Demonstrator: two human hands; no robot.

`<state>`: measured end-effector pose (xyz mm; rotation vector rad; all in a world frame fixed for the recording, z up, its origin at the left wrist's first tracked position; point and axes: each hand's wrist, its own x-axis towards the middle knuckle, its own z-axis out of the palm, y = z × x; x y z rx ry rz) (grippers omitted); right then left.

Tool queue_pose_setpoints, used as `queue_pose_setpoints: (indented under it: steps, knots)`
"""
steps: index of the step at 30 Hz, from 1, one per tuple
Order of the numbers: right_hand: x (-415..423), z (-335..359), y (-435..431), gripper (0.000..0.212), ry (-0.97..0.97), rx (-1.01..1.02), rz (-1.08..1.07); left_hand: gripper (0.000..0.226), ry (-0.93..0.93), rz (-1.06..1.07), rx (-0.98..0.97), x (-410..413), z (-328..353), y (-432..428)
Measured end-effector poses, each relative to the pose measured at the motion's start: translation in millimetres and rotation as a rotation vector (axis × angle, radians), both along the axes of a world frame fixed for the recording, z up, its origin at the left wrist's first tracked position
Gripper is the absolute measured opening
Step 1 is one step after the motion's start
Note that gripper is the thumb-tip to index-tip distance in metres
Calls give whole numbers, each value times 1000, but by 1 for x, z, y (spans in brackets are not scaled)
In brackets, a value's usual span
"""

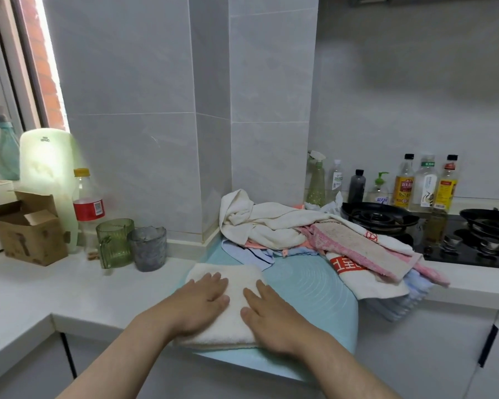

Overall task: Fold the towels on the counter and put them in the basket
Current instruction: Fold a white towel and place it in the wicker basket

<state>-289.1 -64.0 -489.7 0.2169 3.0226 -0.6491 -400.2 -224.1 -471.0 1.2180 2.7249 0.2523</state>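
Cream terry cloth lies under both palms: the left hand point(204, 301) and the right hand point(274, 318) press flat, fingers spread wide and gripping nothing, on a folded cream towel point(234, 309). That towel sits on a pale turquoise round mat point(306, 286) whose near edge hangs over the front of the white counter point(69, 286). Just behind and to the right of the mat, a loose heap of unfolded towels point(300, 237) in white, pink, light blue and red-printed cloth rests against the grey tiled pillar point(242, 110), some of it draping over the counter edge. Left of the mat stand a ribbed green glass cup point(114, 243) and a grey glass cup point(148, 247), touching each other. Right of the heap is a black gas stove point(444, 231), with a row of bottles point(415, 185) behind it by the wall.
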Motion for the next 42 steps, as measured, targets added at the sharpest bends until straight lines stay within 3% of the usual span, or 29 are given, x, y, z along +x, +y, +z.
queue_pose_setpoints:
  steps: [4,6,8,11,14,18,21,24,26,31,35,38,42]
  knots:
    - [-2,-4,1,60,-24,-2,-19,63,7,20,-81,-15,-13,-1]
    - [-1,-1,1,60,-9,-72,-44,75,26,43,-99,-17,-18,0]
    - [1,2,-1,61,65,-195,-137,72,32,90,-87,-16,-22,0]
    - [1,15,-5,41,157,-328,-371,79,-26,154,-3,-14,-23,0]
    - [-3,28,-10,27,61,-503,-510,91,-41,188,5,-13,-18,0]
    - [-7,30,-17,26,20,-476,-460,92,-4,191,-84,-17,-13,1]
    - [-9,35,-15,36,95,-452,-361,84,103,186,103,-24,4,3]
    - [-5,42,-13,45,211,-457,-256,95,-90,53,423,-38,35,10]
    - [0,46,-9,47,262,-477,-195,103,-254,9,455,-48,56,15]
    - [15,54,10,47,374,-541,-164,46,-476,-32,395,-39,91,22]
    - [27,50,24,52,468,-933,-314,27,-590,8,568,-24,105,20]
    - [29,37,28,51,400,-1284,-360,36,-669,38,692,-17,111,16]
    - [27,44,33,30,437,-1319,-386,36,-786,140,800,-18,108,13]
